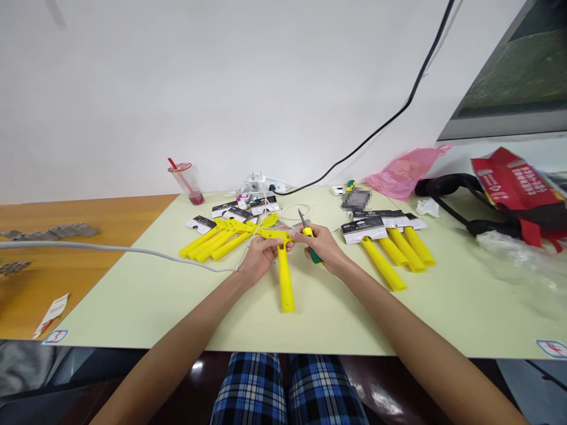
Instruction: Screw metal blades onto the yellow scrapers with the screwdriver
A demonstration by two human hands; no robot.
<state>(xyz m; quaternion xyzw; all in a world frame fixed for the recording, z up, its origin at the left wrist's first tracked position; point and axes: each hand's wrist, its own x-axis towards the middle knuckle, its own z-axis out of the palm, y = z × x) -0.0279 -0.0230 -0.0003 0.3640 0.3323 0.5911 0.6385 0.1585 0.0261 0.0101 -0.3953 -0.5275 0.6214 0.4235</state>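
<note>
Both my hands meet above the middle of the pale table. My left hand (257, 258) is closed on the head of a yellow T-shaped scraper (286, 284), whose handle points toward me. In my right hand (326, 247) is a screwdriver (316, 255) with a yellow and green handle, its metal shaft tilted up and away from the scraper. The right fingertips also reach the scraper head's right end. Just left and behind lie several similar yellow scrapers (217, 245), some with black-and-white card labels (201, 224). My fingers partly hide the scraper head.
To the right are several labelled yellow scrapers (384, 265). Behind stand a plastic cup (188, 183) with a red straw and a power strip (266, 185) with white cables. A pink bag (405, 171), red bag (518, 189) and clear plastic (518, 260) occupy the right; a grey cable (133, 249) crosses left.
</note>
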